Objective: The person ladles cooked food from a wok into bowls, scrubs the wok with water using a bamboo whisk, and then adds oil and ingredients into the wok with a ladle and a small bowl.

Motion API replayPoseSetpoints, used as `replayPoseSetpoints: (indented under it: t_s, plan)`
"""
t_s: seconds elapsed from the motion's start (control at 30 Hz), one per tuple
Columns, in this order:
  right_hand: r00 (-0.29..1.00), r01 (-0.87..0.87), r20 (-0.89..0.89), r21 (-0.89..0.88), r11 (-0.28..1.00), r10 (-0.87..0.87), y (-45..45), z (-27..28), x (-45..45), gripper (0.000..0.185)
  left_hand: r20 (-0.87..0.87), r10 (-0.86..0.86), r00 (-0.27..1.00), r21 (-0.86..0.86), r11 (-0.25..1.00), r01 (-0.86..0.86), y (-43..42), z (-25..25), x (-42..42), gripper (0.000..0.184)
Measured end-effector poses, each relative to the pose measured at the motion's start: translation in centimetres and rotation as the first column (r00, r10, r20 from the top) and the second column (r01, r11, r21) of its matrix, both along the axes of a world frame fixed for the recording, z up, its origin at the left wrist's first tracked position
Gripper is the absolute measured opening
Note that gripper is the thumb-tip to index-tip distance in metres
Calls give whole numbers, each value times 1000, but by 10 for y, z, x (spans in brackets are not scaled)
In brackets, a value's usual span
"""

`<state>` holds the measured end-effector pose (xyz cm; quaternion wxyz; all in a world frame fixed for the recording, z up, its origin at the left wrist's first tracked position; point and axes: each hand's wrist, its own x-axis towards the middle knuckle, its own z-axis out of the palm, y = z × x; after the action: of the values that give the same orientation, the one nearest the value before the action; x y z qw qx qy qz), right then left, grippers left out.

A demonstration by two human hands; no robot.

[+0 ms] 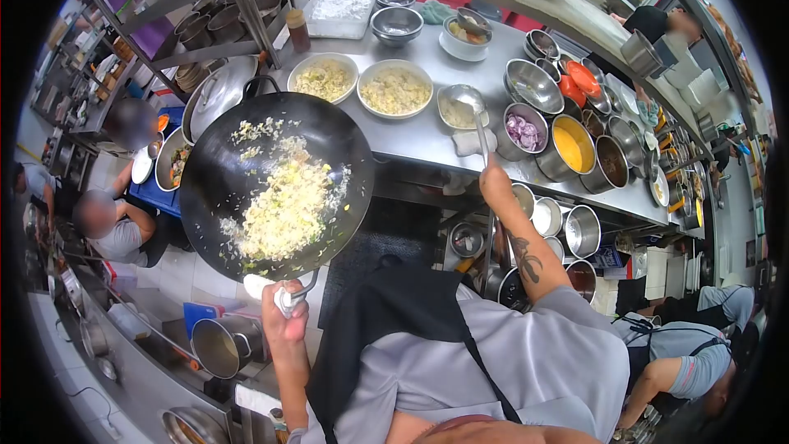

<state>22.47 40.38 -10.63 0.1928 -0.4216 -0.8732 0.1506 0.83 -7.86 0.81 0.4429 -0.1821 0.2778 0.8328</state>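
Observation:
My left hand (288, 310) is closed around the handle of a large black wok (345, 140), with a white cloth (288, 299) in the grip. Fried rice (283, 210) with bits of egg and green lies in the wok, which is tilted toward me. In my right hand (498, 187) is the long handle of a metal ladle (483, 136). Its head is over the steel counter, at a rounded metal rim with rice inside; whether that is the ladle's own bowl or a separate one, I cannot tell. Left of it stand two white bowls of fried rice, one nearer (396, 89) and one farther left (323, 78).
Metal containers of chopped red onion (522, 132) and yellow liquid (573, 145) stand at the counter's right. A folded cloth (472, 142) lies by the front edge. Behind are a tray of white powder (341, 8) and a sauce bottle (297, 30). Co-workers are on both sides.

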Motion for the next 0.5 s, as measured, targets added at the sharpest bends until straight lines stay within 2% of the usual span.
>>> replayPoseSetpoints:
  t_s: [0.07,0.17,0.27,0.33,0.37,0.47,0.5]
  plan:
    - [998,-15,-62,34,999,17,14,4,2,48,-8,5,1000,15,1000,-5,-1,-2,3,11]
    - [990,15,-139,40,999,-9,14,16,1,44,-11,8,1000,34,999,-7,-8,-4,3,11]
    - [995,35,-97,-14,999,-36,22,34,5,46,-8,28,1000,0,1000,-28,-4,-1,7,12]
    - [981,1,-193,3,1000,0,26,44,9,48,-16,24,1000,-10,1000,-24,-1,2,8,13]
    - [970,-23,-241,11,1000,25,26,49,8,49,-22,20,1000,15,1000,-20,0,0,7,13]
    - [894,-216,-361,175,961,266,-2,106,-2,53,-40,29,999,53,998,-27,3,-7,7,13]
    - [885,-281,-326,195,940,333,-15,124,-7,52,-52,36,998,47,998,-33,5,-7,7,13]
